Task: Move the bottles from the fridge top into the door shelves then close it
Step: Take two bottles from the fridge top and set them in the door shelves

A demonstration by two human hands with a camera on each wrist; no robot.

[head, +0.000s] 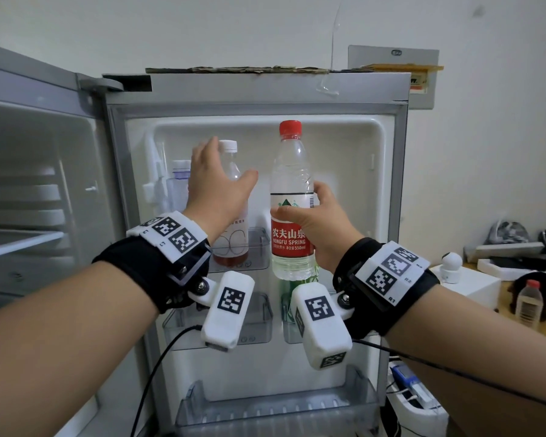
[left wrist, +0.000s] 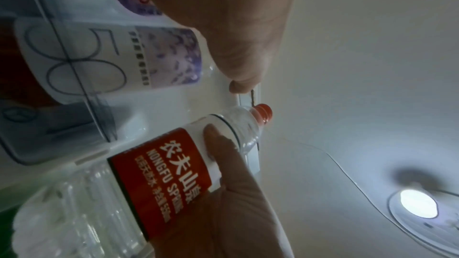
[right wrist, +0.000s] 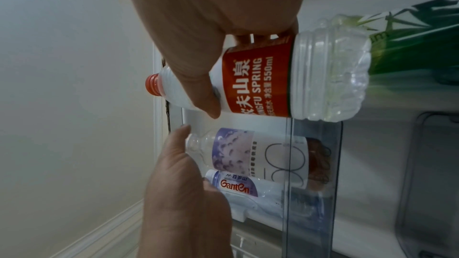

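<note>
The fridge door [head: 265,105] stands open. The right hand [head: 322,228] grips an upright Nongfu Spring bottle [head: 292,200] by its label, above the right shelf [head: 289,320]. Left of it, the left hand [head: 216,187], fingers spread, reaches the white-capped bottle [head: 230,162] in the upper left shelf [head: 259,247].

The water bottle [head: 292,197] is clear with a red cap and a red-and-white label. Left of it, a white-capped bottle [head: 232,216] holds reddish-brown liquid.
</note>
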